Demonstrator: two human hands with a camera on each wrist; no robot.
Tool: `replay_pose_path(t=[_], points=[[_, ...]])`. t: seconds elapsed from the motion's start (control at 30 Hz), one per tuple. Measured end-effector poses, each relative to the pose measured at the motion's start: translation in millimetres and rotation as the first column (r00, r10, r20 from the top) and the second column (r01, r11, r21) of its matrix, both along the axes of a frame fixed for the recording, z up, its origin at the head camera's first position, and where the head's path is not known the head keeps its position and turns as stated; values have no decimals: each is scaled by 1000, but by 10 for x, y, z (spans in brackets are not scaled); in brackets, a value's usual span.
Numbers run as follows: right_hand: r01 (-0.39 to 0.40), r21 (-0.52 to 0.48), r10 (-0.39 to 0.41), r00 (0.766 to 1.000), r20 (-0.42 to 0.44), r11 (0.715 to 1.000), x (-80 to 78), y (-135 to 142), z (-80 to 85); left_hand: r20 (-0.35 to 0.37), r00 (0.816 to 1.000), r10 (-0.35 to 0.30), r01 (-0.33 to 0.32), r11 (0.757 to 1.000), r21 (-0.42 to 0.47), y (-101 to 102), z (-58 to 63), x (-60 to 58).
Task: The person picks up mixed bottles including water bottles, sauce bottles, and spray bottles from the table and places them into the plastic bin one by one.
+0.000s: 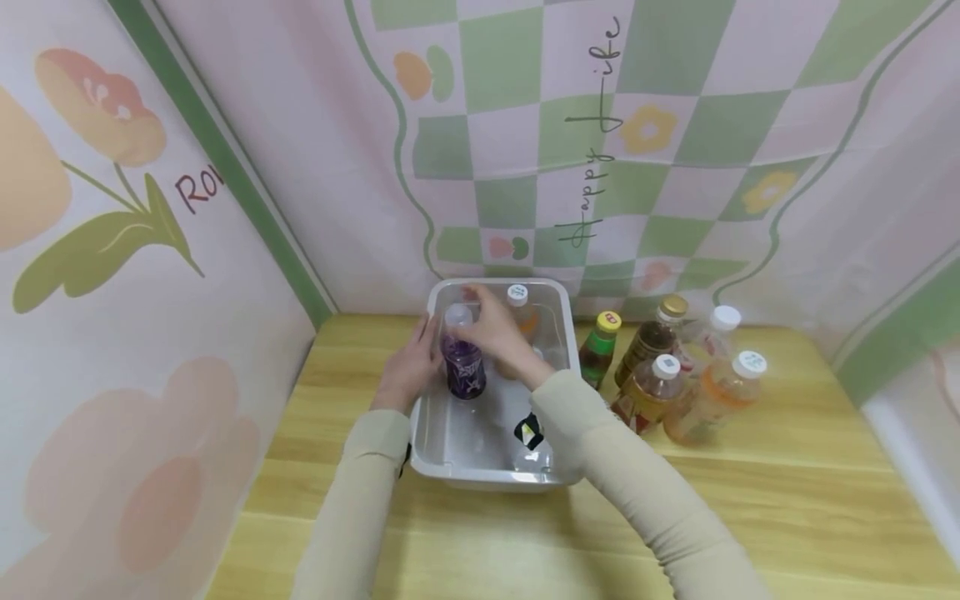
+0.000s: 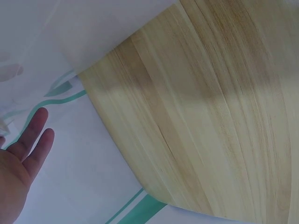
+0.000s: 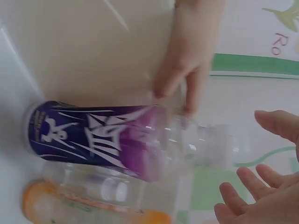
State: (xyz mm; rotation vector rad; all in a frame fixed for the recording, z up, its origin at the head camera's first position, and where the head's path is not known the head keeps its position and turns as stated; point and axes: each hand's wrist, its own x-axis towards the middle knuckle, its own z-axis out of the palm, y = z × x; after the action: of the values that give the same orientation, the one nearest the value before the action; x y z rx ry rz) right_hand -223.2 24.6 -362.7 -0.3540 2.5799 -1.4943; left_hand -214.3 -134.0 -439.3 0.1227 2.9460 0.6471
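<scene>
A purple drink bottle (image 1: 465, 371) with a dark label and clear top stands at the left side of a pale plastic bin (image 1: 432, 446). My left hand (image 1: 408, 367) is beside the bottle's upper left, fingers extended. In the right wrist view its fingertips are at the bottle's shoulder; whether they press on it I cannot tell. My right hand (image 1: 495, 329) is spread over the bin, just right of the bottle's top. The right wrist view shows that hand (image 3: 266, 191) apart from the cap, holding nothing. Two extended left fingers (image 2: 35, 135) appear in the left wrist view.
Inside the bin are an orange drink bottle (image 1: 519, 312) with a white cap and a clear bottle (image 1: 531, 454) with a black-and-yellow label, partly behind my sleeve. Several capped bottles, one green with a yellow cap (image 1: 600, 350), stand right of the bin on the wooden table (image 1: 810, 475).
</scene>
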Motion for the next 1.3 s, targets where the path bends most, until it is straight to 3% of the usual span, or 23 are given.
replay_pose_path(t=[0.23, 0.47, 0.67, 0.87, 1.03, 1.2, 1.3], points=[[-37, 8, 38, 999, -27, 999, 140, 182, 302, 12, 1000, 1, -1, 1000, -8, -32, 13, 25], [-30, -66, 25, 997, -68, 997, 255, 480, 576, 21, 1000, -1, 1, 1000, -8, -45, 17, 19], [20, -95, -34, 989, -141, 995, 368, 845, 749, -8, 1000, -13, 13, 1000, -17, -32, 15, 11], [132, -105, -149, 973, -177, 986, 519, 1288, 804, -21, 1000, -13, 12, 1000, -15, -9, -1, 7], [275, -162, -297, 946, -128, 948, 533, 1669, 732, -22, 1000, 2, -1, 1000, 15, -3, -8, -3], [406, -334, -449, 891, -60, 850, 495, 2016, 588, -22, 1000, 10, -9, 1000, 24, -9, -15, -5], [464, -344, -509, 859, -48, 816, 480, 2182, 494, -24, 1000, 10, -9, 1000, 16, -15, -23, -1]])
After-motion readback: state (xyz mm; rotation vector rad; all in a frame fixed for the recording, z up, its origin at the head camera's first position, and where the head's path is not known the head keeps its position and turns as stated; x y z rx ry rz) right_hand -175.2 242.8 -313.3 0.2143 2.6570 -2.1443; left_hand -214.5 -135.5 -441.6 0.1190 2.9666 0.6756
